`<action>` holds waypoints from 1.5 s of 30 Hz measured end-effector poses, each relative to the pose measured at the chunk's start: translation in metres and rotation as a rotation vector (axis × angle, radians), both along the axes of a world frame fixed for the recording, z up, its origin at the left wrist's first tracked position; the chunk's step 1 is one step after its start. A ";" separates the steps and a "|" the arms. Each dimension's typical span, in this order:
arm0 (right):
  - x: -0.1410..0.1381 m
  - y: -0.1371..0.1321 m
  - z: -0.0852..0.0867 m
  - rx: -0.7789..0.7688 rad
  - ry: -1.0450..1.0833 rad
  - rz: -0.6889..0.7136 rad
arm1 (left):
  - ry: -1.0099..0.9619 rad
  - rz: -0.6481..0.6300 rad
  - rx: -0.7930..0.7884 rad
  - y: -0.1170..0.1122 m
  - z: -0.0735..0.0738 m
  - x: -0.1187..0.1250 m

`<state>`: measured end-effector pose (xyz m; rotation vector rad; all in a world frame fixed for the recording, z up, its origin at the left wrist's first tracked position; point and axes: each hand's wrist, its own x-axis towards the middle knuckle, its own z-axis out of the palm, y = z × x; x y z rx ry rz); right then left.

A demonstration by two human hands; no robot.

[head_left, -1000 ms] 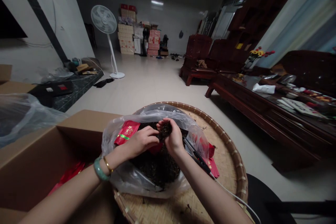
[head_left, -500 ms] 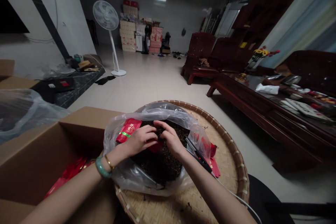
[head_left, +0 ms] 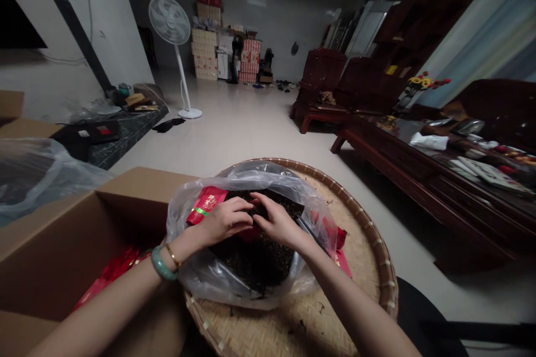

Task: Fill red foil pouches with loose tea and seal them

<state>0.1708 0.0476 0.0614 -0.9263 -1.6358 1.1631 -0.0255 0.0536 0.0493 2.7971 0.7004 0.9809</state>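
Observation:
My left hand (head_left: 229, 216), with a green bangle and a gold bracelet at its wrist, curls over a clear plastic bag (head_left: 184, 268) of dark, dried tea leaves (head_left: 272, 268). Its fingers close on a red packet (head_left: 250, 234), mostly hidden in shadow beneath them. My right hand (head_left: 277, 222) faces it, fingers bent inward, tips almost meeting the left fingertips; what they pinch is hidden. Another red packet (head_left: 207, 203) with a green stripe lies on the bag's left side. Behind my right wrist shows part of a slim dark device (head_left: 310, 231).
A round woven bamboo tray (head_left: 379, 256) bears the bag, with more red packets (head_left: 342, 262) at its right. To the left stands an open cardboard box (head_left: 138, 181) with red packets inside. Beyond are a white fan (head_left: 170, 19) and a dark wooden table (head_left: 389, 162).
My right hand has shifted slightly, its thumb and index finger pointing more toward the left fingertips. More of the device is covered by my right forearm. The view has tilted a little.

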 end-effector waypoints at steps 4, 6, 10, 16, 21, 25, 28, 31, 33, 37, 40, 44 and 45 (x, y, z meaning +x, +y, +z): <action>0.002 -0.002 0.005 0.174 -0.232 -0.085 | 0.011 0.009 0.010 0.000 0.001 0.000; 0.003 -0.005 0.010 0.232 -0.328 -0.096 | 0.011 0.024 0.021 0.001 0.001 0.000; 0.005 -0.011 0.020 0.263 -0.428 0.006 | -0.014 0.042 0.052 0.001 0.003 0.000; 0.008 -0.008 0.021 0.358 -0.538 0.045 | -0.009 0.016 0.036 0.000 0.005 -0.002; 0.007 -0.003 0.018 0.410 -0.643 0.064 | -0.002 0.031 0.059 -0.003 0.004 -0.003; 0.002 -0.003 0.013 0.479 -0.731 0.068 | -0.033 0.006 0.097 -0.002 0.002 -0.001; 0.001 -0.005 0.015 0.505 -0.711 0.086 | -0.083 0.004 0.031 0.000 0.000 -0.002; 0.005 -0.011 0.026 0.458 -0.637 0.137 | -0.130 0.026 -0.064 0.001 0.000 -0.005; 0.008 -0.014 0.033 0.437 -0.668 0.212 | -0.149 0.030 -0.105 0.001 0.000 -0.007; 0.012 -0.015 0.035 0.416 -0.760 0.272 | -0.167 0.030 -0.107 0.000 0.002 -0.006; 0.013 -0.010 0.029 0.381 -0.673 0.203 | -0.152 0.035 -0.033 0.000 0.003 -0.005; 0.015 -0.003 0.025 0.333 -0.570 0.158 | -0.089 0.010 0.051 -0.001 0.004 -0.004; 0.015 -0.001 0.024 0.316 -0.564 0.149 | -0.066 0.001 0.060 -0.001 0.005 -0.003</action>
